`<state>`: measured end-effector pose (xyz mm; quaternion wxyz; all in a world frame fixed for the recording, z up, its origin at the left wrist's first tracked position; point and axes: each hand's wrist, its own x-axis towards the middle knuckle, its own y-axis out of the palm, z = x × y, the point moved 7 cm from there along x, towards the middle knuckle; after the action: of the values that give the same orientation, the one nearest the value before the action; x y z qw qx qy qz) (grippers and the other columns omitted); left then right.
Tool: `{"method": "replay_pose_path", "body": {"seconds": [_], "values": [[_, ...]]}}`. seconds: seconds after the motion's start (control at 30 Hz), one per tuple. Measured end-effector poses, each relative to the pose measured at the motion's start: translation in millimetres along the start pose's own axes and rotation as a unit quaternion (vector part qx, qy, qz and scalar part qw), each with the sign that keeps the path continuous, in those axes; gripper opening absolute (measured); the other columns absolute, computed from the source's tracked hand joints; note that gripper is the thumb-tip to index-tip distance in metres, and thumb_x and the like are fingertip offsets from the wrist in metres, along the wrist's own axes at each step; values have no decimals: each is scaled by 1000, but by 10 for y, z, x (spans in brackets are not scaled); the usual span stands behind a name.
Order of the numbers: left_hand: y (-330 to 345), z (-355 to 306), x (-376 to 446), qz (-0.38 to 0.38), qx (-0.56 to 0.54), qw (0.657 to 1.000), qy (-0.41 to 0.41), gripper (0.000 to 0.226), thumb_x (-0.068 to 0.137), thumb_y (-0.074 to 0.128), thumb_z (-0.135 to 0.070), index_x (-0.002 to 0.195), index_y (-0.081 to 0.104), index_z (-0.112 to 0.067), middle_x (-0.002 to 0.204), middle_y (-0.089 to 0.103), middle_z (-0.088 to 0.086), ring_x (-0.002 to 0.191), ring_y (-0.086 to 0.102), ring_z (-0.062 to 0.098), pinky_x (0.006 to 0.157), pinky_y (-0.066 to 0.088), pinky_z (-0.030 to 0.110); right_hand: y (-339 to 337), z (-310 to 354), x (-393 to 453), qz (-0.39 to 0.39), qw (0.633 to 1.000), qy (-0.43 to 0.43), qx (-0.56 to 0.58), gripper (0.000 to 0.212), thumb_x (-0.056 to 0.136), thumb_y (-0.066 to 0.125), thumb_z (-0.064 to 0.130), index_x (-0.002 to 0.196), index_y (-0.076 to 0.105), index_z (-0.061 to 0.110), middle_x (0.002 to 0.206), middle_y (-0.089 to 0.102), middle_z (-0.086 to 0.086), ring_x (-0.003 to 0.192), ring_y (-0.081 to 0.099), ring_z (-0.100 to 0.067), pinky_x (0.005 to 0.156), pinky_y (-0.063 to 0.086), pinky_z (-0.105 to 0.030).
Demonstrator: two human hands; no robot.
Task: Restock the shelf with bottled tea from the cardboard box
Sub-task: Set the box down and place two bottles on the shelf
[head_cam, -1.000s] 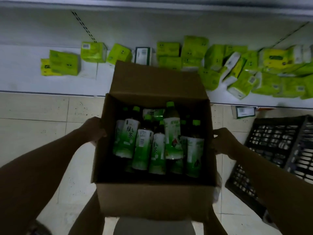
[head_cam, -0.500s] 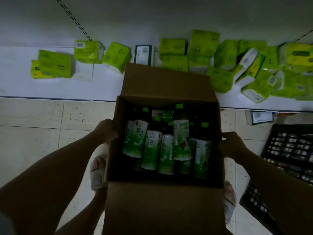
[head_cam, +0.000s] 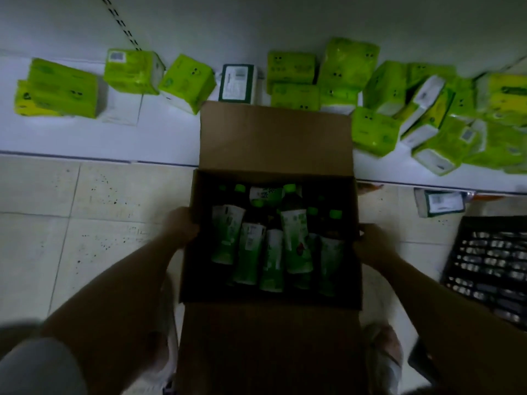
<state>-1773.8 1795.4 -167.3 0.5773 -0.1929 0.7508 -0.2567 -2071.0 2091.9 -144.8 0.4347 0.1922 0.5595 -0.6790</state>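
An open brown cardboard box point(head_cam: 273, 138) fills the middle of the view, its far flap folded out toward the shelf. Inside lie several bottled teas point(head_cam: 293, 240) with green caps and green-and-white labels, leaning on one another. My left hand point(head_cam: 182, 226) grips the box's left wall. My right hand point(head_cam: 370, 243) grips its right wall. The low white shelf point(head_cam: 85, 138) runs across the top, just beyond the box.
Several green tissue packs point(head_cam: 185, 81) lie scattered along the shelf. A dark plastic crate point(head_cam: 490, 266) stands on the tiled floor at the right. One small pack point(head_cam: 440, 202) lies on the floor near the shelf edge. My sandalled feet point(head_cam: 385, 357) flank the box.
The box, held in both hands, has come down and closer to the floor in front of the shelf. My view has tilted further down, bringing my feet into sight.
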Motion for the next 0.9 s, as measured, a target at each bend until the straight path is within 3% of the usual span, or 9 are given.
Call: {"method": "replay_pose_path", "body": {"seconds": [0.1,0.2,0.37,0.43,0.53,0.6,0.67,0.77,0.9], "values": [[-35,-96,-227,21,18,999,17,22,88,61,-23,103,59,-7,101,67,15,79,62,24,69,50,33,-58,103,-197,1,999,0,-36,6,95,55,14,99,55,9,90,56,-7,83,57,-20,70,49,-29],[-268,-466,-543,1,50,995,86,45,87,60,-24,128,52,-6,124,58,18,108,59,34,80,43,31,-135,239,-63,-45,997,-33,-60,6,88,58,12,92,57,8,84,52,-6,83,49,-19,84,53,-43],[-785,-1039,-1007,-92,74,982,149,64,81,31,-51,134,47,-19,142,48,14,124,51,36,105,42,48,-267,989,155,-87,984,-90,-126,49,76,35,65,84,59,23,97,65,-10,87,63,-27,81,53,-35],[-806,-1101,-1345,-101,72,980,156,63,87,35,-52,142,41,-23,148,42,12,131,46,34,109,37,47,-146,1051,84,-65,986,-118,-100,59,73,39,80,96,62,31,101,68,3,80,61,-11,71,50,-24],[-952,-1147,-1694,-139,72,975,160,64,87,40,-52,144,38,-24,150,42,11,132,46,34,109,37,46,-394,1562,-687,-117,970,-183,-106,43,86,52,57,113,65,27,122,65,-4,101,63,-21,91,50,-34],[-1007,-1152,-1827,-144,81,971,173,64,85,42,-53,142,40,-24,148,44,11,130,47,35,107,38,48,-528,1900,-1280,-154,949,-250,-115,60,82,44,51,124,62,12,131,59,-17,118,56,-33,105,41,-43],[-981,-1109,-1930,-135,87,971,176,64,84,43,-51,141,41,-23,147,44,12,130,47,34,107,39,47,-606,1966,-1620,-170,946,-257,-96,73,69,34,56,118,64,10,129,60,-20,116,57,-31,102,42,-41],[-953,-1061,-2029,-149,76,971,168,64,83,44,-50,140,43,-22,146,46,12,129,48,33,107,39,45,-670,1879,-1915,-156,958,-221,-98,35,75,42,40,92,62,16,106,65,-24,90,56,-24,85,44,-38],[-823,-1172,-2087,-143,62,969,192,62,86,44,-50,140,44,-19,147,45,10,130,47,32,108,39,44,-661,1697,-2126,-141,963,-224,-59,33,92,48,20,103,68,-3,116,64,-28,103,60,-35,88,43,-35]]}}
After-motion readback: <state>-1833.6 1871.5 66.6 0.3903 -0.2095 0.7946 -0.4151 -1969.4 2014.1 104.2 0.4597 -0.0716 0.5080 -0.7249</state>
